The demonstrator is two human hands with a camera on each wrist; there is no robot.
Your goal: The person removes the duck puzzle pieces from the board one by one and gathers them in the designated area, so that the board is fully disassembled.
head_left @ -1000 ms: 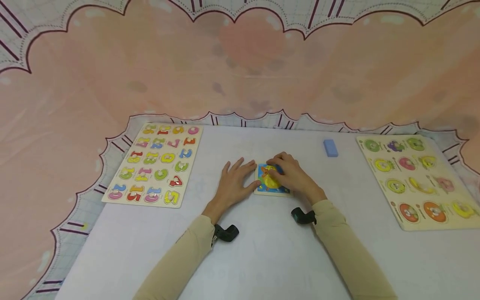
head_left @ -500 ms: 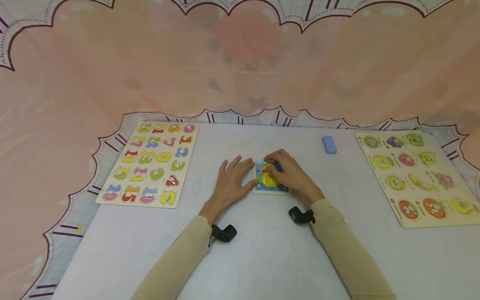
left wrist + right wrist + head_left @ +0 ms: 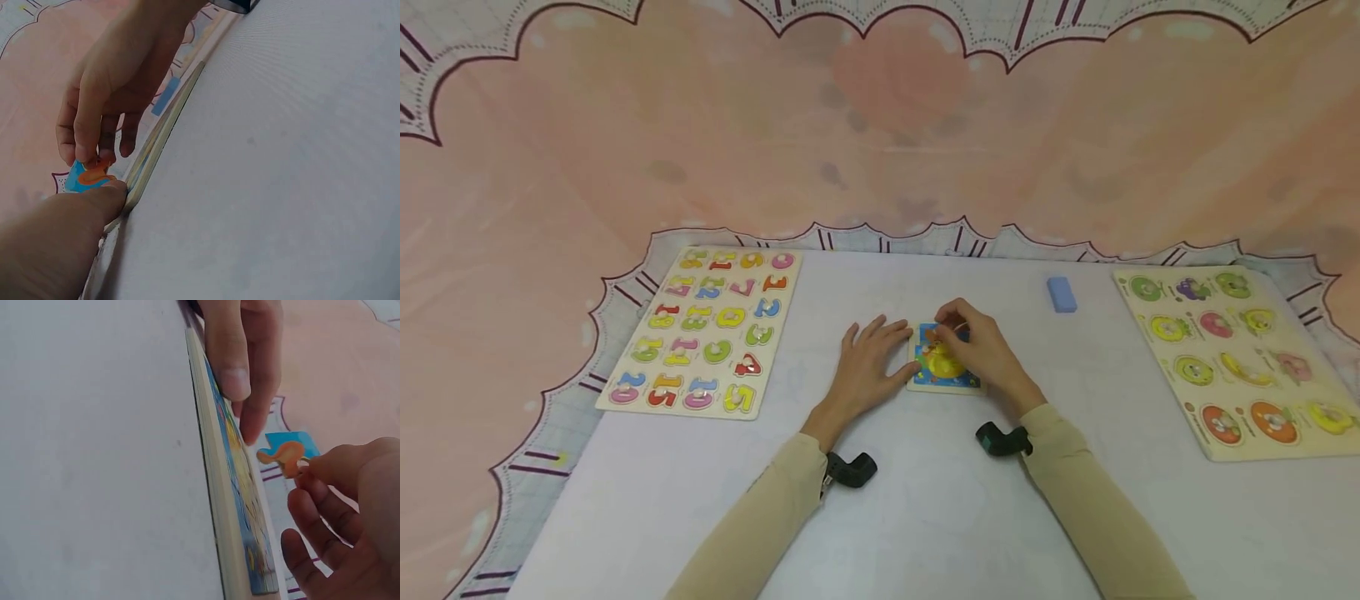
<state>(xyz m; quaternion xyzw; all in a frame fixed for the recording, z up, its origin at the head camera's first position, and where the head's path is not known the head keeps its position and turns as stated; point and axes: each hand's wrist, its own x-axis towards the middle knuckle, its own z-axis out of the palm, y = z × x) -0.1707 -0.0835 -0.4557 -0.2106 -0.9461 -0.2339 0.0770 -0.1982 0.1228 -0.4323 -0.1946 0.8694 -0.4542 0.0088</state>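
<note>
A small square jigsaw puzzle, blue and yellow with a pale wooden border, lies flat on the table. My right hand pinches a blue and orange jigsaw piece between thumb and fingers, raised off the puzzle. In the left wrist view the same piece is partly hidden by the left thumb. My left hand lies at the puzzle's left side, fingers spread, with the thumb touching its edge.
At left is a number puzzle board with several coloured digits. A fruit and vegetable board lies at right. Between the puzzle and that board sits a small blue block. A patterned curtain hangs behind the table.
The right hand has lifted a jigsaw piece up from the puzzle's upper right part. My left hand has stayed in place. The head view has shifted slightly.
</note>
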